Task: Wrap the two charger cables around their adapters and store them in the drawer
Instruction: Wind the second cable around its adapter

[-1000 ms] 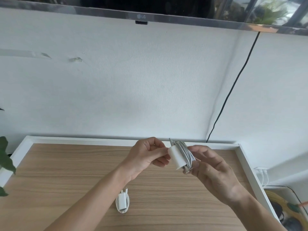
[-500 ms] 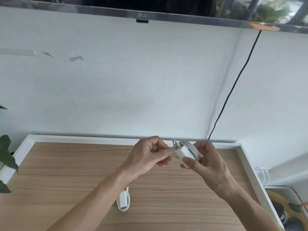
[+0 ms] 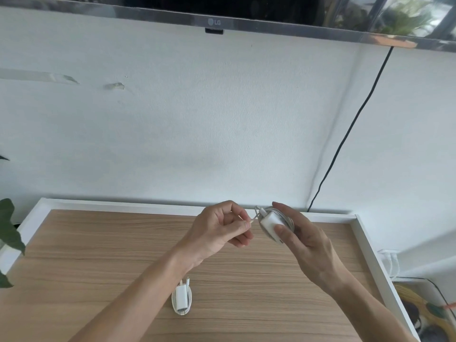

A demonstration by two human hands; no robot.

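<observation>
Nearest the camera, on the wooden table [image 3: 98, 280], lies the first adapter [image 3: 182, 297] with its cable already coiled round it, so that half of the wrapping looks finished. Farther out, above the table, the right hand [image 3: 299, 239] grips the second adapter [image 3: 271, 221], its cable wound round the body, while the left hand [image 3: 220, 230] pinches the cable's free end [image 3: 253, 220] between thumb and forefinger. The step in hand seems to be securing that last tail; next it needs tucking under a loop. No drawer is visible.
</observation>
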